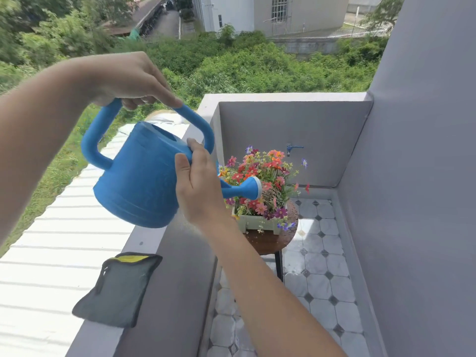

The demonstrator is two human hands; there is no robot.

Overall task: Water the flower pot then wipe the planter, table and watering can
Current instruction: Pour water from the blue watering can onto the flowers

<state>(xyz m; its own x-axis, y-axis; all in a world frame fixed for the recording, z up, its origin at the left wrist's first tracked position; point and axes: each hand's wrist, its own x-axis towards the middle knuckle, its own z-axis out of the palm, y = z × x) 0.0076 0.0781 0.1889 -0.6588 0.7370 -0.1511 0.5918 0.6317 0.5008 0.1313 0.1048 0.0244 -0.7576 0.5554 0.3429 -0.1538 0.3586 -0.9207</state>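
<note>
A blue watering can (139, 176) hangs tilted in the air, its white-faced rose over the flowers. My left hand (131, 81) grips the top of its arched handle. My right hand (198, 186) presses against the can's right side where the spout starts. Water sprays from the rose onto colourful flowers (268, 173) in a pale green box planter (260, 224). The planter stands on a small round brown table (270, 243), wet with drops. A grey cloth (118, 287) with a yellow edge lies on the balcony ledge at lower left.
The grey parapet ledge (144, 243) runs along the left, with a white corrugated roof beyond it. Grey walls close the balcony at the back and right; a blue tap (292, 148) sticks out of the back wall. The tiled floor (322, 279) is wet.
</note>
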